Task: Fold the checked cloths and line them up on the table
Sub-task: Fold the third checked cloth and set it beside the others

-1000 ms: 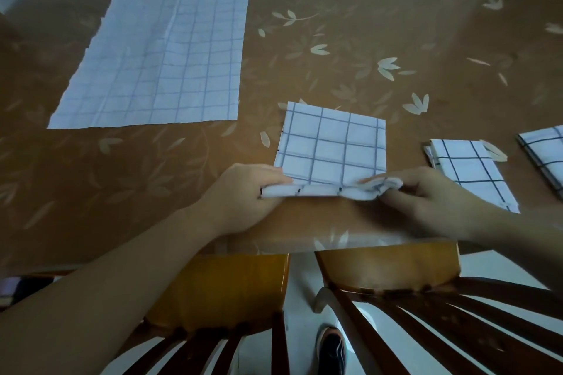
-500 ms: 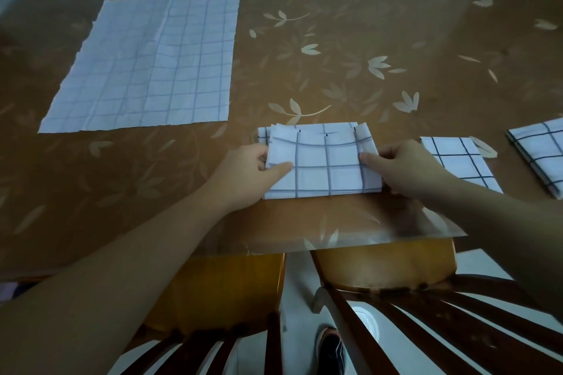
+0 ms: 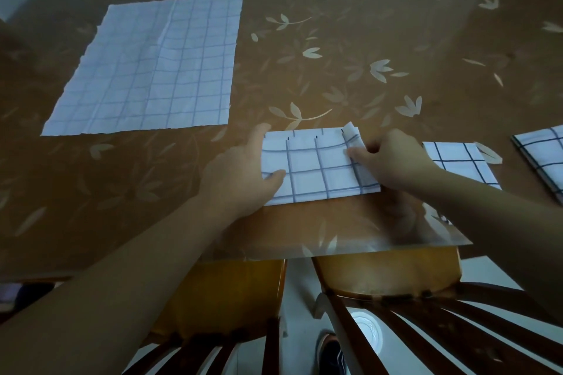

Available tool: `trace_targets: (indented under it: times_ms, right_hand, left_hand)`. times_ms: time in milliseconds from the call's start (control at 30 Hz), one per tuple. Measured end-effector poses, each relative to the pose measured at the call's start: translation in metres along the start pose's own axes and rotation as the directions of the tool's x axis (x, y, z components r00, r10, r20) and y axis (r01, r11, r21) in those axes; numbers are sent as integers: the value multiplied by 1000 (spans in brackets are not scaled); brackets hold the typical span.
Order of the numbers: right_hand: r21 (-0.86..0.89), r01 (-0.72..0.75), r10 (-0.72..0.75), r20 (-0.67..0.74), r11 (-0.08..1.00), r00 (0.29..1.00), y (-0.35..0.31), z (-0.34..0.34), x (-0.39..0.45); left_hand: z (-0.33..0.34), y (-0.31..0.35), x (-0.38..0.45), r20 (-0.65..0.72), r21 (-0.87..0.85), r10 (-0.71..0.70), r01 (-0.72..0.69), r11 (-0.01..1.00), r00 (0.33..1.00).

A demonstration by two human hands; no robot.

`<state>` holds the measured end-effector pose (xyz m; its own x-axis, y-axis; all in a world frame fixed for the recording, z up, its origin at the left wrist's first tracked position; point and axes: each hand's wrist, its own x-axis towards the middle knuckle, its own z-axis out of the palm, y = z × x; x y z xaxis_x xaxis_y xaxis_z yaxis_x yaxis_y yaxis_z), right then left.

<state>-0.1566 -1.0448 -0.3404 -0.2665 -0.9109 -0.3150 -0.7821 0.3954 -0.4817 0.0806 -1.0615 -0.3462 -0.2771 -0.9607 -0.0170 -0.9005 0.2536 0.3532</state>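
Half-folded white checked cloth lies long axis left-right; left hand pins its left end with thumb on top, right hand pinches the right edge.

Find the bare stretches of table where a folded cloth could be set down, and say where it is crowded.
Free: the table beyond the folded cloth and right of the flat cloth; also the near left corner. Crowded: the near right edge, where both hands and two finished cloths lie.
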Motion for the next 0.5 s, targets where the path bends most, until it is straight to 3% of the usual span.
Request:
trace_targets:
  times_ms: [100,200,333,500]
  right_hand:
    - [-44,21,-22,-34,999,999,-2,2,1]
    - [-34,8,-9,-55,999,998,2,6,6]
    - [-12,9,-10,-54,1000,998,4,7,11]
    - [-35,27,-28,-53,999,998,6,12,19]
  left_hand:
    - [12,6,-1,-145,243,232,-192,951,962]
    - [24,14,3,-42,227,363,-345,911,931]
    - [36,9,14,196,205,290,-329,922,937]
    - [44,-2,16,236,234,235,-290,928,943]
